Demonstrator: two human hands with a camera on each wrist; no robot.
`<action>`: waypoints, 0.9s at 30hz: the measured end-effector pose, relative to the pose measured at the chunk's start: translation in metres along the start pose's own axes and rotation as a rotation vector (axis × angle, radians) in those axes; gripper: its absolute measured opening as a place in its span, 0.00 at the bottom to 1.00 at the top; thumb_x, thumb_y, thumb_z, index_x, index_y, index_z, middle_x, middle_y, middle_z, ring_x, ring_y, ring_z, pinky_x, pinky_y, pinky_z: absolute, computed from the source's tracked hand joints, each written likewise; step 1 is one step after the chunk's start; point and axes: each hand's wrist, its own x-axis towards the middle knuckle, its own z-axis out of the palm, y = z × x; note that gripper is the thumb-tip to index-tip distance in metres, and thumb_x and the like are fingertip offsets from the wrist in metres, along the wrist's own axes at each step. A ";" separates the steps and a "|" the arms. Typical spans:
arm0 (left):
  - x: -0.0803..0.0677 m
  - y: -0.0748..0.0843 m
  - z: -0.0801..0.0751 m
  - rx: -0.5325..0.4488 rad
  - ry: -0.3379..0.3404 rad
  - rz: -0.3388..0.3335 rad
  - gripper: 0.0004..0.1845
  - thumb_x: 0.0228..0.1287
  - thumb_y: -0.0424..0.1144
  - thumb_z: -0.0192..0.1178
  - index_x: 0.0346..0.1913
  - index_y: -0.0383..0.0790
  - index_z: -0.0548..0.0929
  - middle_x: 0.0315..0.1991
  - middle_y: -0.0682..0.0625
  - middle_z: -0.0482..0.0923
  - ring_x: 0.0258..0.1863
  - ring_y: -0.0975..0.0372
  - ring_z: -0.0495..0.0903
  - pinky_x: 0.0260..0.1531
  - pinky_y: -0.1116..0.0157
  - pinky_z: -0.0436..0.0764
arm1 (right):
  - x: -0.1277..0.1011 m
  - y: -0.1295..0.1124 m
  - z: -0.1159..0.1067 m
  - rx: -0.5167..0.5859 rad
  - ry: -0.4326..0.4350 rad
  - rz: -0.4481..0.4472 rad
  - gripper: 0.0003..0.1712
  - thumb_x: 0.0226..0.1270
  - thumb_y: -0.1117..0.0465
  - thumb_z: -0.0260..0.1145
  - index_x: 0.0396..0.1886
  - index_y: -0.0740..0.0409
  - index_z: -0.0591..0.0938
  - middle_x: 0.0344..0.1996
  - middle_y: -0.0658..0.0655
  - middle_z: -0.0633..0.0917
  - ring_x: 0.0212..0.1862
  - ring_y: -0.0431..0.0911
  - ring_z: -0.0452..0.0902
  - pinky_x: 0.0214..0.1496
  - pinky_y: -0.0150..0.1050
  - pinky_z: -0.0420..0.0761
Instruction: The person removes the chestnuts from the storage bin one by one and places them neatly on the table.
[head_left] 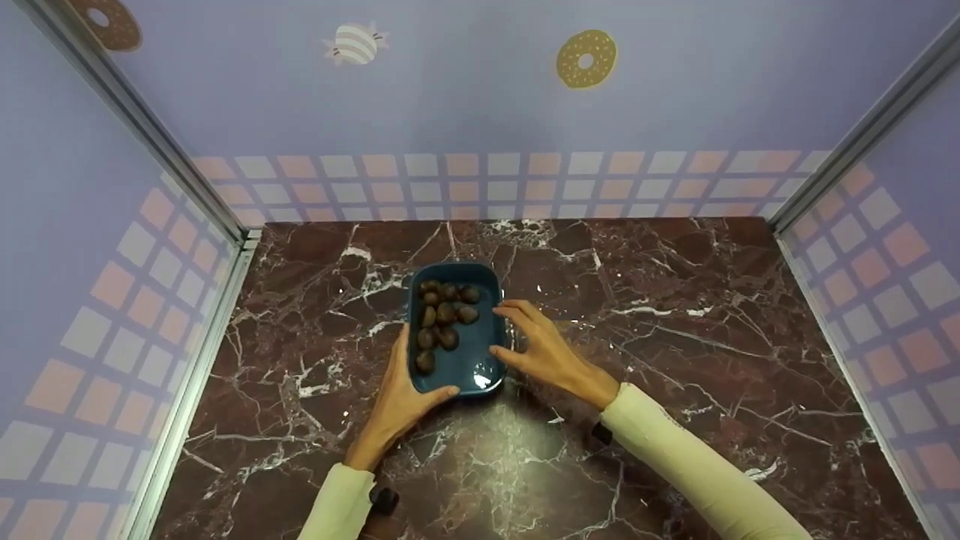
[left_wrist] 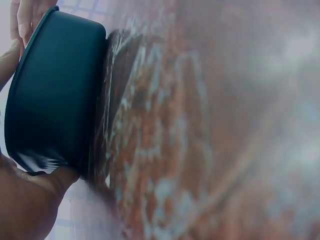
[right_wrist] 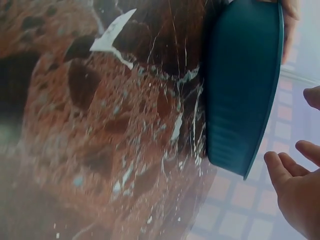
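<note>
A deep blue-green rectangular dish (head_left: 472, 352) stands on the marble-patterned table in the head view. Several brown, rounded chestnuts (head_left: 446, 313) lie in it, mostly towards its left and far side. My left hand (head_left: 401, 401) holds the dish at its near left corner, fingers along the left side and thumb across the near edge. At the right rim is my right hand (head_left: 547, 352), its fingers and thumb spread and nothing held between them. In the right wrist view, fingertips (right_wrist: 275, 162) show just off the outer wall of the dish (right_wrist: 240, 85).
The dark red, white-veined table (head_left: 675, 352) is enclosed by purple walls with a pink and white check band (head_left: 502, 187). Metal strips (head_left: 199, 382) run along the side edges. A small black device (head_left: 385, 500) sits at the left wrist.
</note>
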 end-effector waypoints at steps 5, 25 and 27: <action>-0.001 0.001 0.001 -0.010 -0.004 -0.070 0.73 0.56 0.49 0.88 0.91 0.39 0.44 0.90 0.35 0.44 0.86 0.36 0.51 0.79 0.29 0.57 | 0.005 0.000 0.011 0.036 -0.018 -0.001 0.35 0.70 0.61 0.81 0.70 0.70 0.80 0.65 0.70 0.81 0.63 0.62 0.83 0.64 0.54 0.86; -0.006 -0.003 0.004 -0.097 -0.011 -0.104 0.70 0.60 0.47 0.85 0.92 0.43 0.43 0.91 0.40 0.41 0.88 0.40 0.47 0.80 0.29 0.52 | 0.042 -0.009 0.042 0.097 -0.212 0.103 0.33 0.67 0.64 0.82 0.67 0.73 0.81 0.64 0.70 0.81 0.61 0.64 0.85 0.63 0.56 0.87; -0.006 -0.003 0.002 -0.086 -0.013 -0.111 0.70 0.60 0.48 0.85 0.92 0.44 0.43 0.91 0.40 0.41 0.88 0.39 0.47 0.80 0.29 0.53 | 0.047 -0.009 0.043 0.085 -0.238 0.119 0.32 0.66 0.64 0.83 0.66 0.73 0.82 0.62 0.68 0.82 0.59 0.64 0.86 0.61 0.55 0.88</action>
